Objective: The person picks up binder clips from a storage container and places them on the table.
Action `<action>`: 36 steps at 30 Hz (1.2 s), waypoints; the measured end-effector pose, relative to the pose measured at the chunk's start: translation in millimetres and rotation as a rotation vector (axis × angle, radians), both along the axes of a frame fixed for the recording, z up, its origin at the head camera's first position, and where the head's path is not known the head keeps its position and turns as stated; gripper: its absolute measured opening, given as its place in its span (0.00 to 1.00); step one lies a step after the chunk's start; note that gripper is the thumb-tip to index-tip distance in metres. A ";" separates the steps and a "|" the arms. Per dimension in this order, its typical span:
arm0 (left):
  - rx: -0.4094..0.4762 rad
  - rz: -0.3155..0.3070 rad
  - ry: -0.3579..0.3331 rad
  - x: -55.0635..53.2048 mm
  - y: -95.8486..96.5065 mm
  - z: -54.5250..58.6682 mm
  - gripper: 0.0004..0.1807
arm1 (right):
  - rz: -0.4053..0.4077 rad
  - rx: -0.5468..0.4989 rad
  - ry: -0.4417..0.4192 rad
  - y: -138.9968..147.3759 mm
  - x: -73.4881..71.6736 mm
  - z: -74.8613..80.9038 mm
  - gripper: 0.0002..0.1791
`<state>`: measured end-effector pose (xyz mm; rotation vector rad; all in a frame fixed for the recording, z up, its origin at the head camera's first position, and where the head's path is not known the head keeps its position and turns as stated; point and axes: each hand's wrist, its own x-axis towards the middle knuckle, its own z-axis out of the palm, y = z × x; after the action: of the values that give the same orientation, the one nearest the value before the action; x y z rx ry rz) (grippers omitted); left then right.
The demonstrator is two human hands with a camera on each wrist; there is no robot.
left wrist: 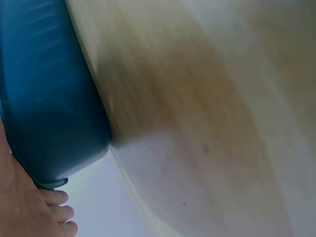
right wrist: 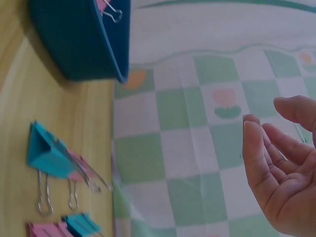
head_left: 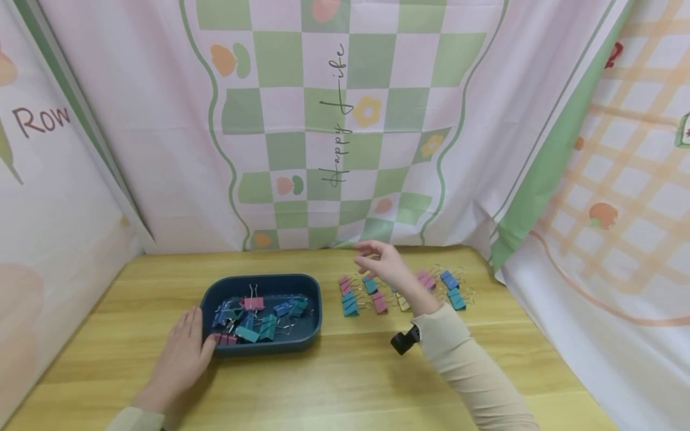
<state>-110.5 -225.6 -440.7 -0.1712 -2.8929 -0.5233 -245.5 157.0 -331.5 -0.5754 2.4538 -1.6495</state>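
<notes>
My left hand [head_left: 180,353] rests against the left side of a dark blue tray [head_left: 315,281], fingers straight along the wall and thumb at its near corner. In the left wrist view, fingertips [left wrist: 61,213] show beyond the tray's rim. Inside the tray lies a loose pile of binder clips [head_left: 268,328] in pink, blue and teal. My right hand [head_left: 381,263] is raised above the table, holding nothing, its thumb and fingers apart and loosely bent. Below and beside it stand binder clips in two rows, including a teal one [head_left: 350,303] and a blue one [head_left: 448,279]; the hand and forearm partly hide them.
The wooden table [head_left: 323,395] ends at a checked curtain [head_left: 345,149] behind the tray and clips. More printed cloth [head_left: 609,251] hangs on the right, and a white cloth [head_left: 64,239] on the left. A black wrist camera [head_left: 404,341] sits under the right sleeve.
</notes>
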 end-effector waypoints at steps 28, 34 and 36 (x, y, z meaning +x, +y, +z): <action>0.001 0.005 -0.017 -1.3 -0.9 -2.1 0.36 | 0.274 0.089 -0.058 -105.5 29.7 -43.7 0.16; -0.001 -0.002 -0.017 -1.2 -0.6 -1.4 0.36 | 0.294 0.136 -0.077 -121.0 32.5 -56.5 0.17; 0.003 -0.001 -0.018 -0.7 -0.4 -0.9 0.36 | 0.296 0.160 -0.073 -124.5 33.1 -59.9 0.18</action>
<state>-111.2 -226.0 -441.6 -0.1681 -2.9099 -0.5317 -212.4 32.5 -391.4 -0.7953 2.2891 -1.3244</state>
